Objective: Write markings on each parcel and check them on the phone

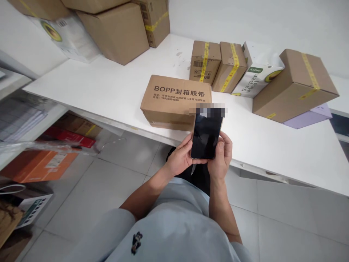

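A black smartphone [206, 136] is held upright between both my hands, over the near edge of the white table. Its screen is dark with faint reflections, and its top is blurred out. My left hand [180, 155] grips the phone's left side and lower corner. On the other side, my right hand [222, 154] wraps round the right edge, thumb along the front. Just behind the phone lies a brown cardboard box [174, 96] printed "BOPP" with Chinese characters; the phone covers its right front corner.
Taped cartons [231, 67], a white "Super Meal" box [255, 74] and a lilac box [308, 115] stand at the table's right. Larger cartons [117, 34] are stacked at the back left. Below, at left, shelves hold an orange box [40, 165]. Grey tiles [81, 207] cover the floor.
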The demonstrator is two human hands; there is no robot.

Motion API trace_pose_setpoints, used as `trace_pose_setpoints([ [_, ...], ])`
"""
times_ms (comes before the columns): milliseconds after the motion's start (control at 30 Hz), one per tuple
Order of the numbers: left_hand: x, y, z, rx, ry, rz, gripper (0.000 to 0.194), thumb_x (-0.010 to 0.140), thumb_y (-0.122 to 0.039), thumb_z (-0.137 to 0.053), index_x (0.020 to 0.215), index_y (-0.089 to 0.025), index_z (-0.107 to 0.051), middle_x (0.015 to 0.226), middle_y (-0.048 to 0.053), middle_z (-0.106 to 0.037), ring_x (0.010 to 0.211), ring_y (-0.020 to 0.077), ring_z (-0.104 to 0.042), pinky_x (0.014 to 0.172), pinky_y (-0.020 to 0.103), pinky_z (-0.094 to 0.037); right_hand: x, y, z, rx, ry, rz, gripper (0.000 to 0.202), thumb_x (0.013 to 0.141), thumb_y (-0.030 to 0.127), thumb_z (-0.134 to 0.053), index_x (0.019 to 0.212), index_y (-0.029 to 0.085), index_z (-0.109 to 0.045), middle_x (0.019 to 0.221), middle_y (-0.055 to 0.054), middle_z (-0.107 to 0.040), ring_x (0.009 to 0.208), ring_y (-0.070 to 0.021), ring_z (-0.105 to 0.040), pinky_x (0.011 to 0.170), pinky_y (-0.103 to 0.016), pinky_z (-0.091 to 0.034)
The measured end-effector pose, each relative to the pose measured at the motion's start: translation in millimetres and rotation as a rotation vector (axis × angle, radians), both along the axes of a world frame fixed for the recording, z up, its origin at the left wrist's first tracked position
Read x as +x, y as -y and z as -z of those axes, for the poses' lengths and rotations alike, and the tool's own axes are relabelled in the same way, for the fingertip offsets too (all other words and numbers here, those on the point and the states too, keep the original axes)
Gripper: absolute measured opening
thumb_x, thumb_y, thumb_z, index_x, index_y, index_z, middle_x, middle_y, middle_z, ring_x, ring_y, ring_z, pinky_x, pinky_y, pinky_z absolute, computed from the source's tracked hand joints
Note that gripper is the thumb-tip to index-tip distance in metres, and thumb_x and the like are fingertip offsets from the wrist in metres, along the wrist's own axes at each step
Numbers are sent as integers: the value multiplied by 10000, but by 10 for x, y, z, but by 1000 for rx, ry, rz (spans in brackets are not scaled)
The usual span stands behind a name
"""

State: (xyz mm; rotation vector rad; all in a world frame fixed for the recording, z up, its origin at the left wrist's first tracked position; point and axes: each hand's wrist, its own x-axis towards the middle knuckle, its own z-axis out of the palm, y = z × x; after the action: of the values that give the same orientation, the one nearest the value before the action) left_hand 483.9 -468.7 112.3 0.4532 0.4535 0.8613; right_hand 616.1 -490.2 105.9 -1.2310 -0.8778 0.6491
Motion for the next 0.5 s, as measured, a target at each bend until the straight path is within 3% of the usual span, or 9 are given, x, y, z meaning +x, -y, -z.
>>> trace_pose_setpoints([
  [167,16,-5,20,-8,3,-29,482,1005,-295,-520,1476,-372,-459,1554,36,-495,1378,319,-537,1008,621,-551,72,76,-97,-16,106,-113,467,936,483,-567,1358,284,-559,1250,-66,-664,1131,-206,-648,1012,-432,-516],
  [333,124,47,36,-8,44,-29,438,977,-268,-556,1401,-375,-555,1514,-22,-547,1415,265,-500,1114,520,-497,112,161,-111,-128,388,-140,911,794,498,-747,1558,253,-315,1521,-154,-469,1410,-299,-468,1161,-543,-387],
  [400,191,83,1,48,105,6,425,973,-311,-562,1397,-337,-578,1487,1,-575,1433,265,-477,1171,480,-439,125,183,-93,-186,469,-107,1078,717,505,-810,1588,231,-237,1534,-179,-433,1436,-325,-427,1158,-558,-386],
  [500,272,129,-50,161,183,84,486,988,-474,-510,1410,-247,-588,1493,69,-563,1476,297,-410,1226,460,-344,152,209,-62,-235,474,-98,1176,666,498,-844,1602,230,-183,1486,-187,-461,1356,-327,-496,1087,-557,-457],
])
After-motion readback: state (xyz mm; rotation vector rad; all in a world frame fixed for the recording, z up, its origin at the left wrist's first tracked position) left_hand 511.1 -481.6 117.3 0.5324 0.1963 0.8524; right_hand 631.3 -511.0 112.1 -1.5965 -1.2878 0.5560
